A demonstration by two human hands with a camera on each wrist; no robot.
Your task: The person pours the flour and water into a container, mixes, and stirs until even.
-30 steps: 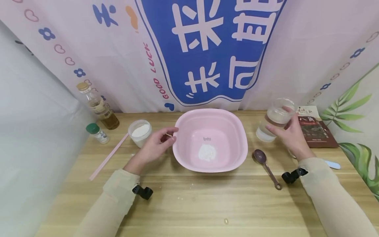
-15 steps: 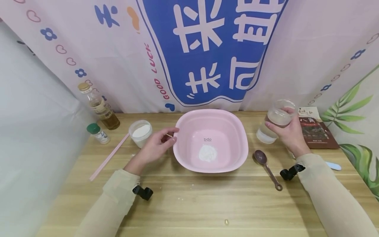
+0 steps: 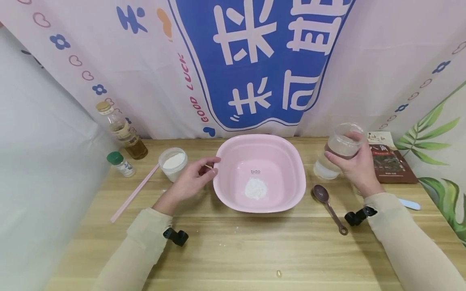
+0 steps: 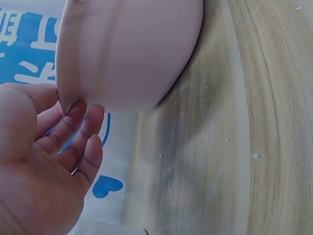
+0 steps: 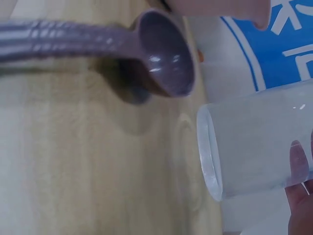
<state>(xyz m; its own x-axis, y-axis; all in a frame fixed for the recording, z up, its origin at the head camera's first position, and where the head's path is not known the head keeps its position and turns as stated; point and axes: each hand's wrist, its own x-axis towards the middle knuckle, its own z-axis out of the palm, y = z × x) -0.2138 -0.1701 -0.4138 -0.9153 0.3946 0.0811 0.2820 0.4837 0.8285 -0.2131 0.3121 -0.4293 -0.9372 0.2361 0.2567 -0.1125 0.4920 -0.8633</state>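
A pink plastic basin (image 3: 259,204) stands mid-table, with a small heap of white powder (image 3: 256,189) on its bottom. My left hand (image 3: 194,178) holds the basin's left rim between thumb and fingers; the left wrist view shows fingertips against the outer wall (image 4: 127,54). To the basin's right, my right hand (image 3: 358,165) grips a clear cup (image 3: 326,167) partly filled with clear liquid. In the right wrist view the cup's base (image 5: 209,152) looks slightly off the tabletop. A brown measuring spoon (image 3: 321,194) lies between basin and right wrist.
Left of the basin stand a tub of white powder (image 3: 174,162), a green-capped shaker (image 3: 121,164) and an oil bottle (image 3: 125,135). Pink chopsticks (image 3: 134,193) lie nearby. Behind the right hand are a brown packet (image 3: 391,165) and a light-blue handle (image 3: 410,204). A printed curtain (image 3: 153,81) closes the back.
The cup in my right hand has shifted very slightly toward the basin and lower in the head view. My left hand and the basin stay in place.
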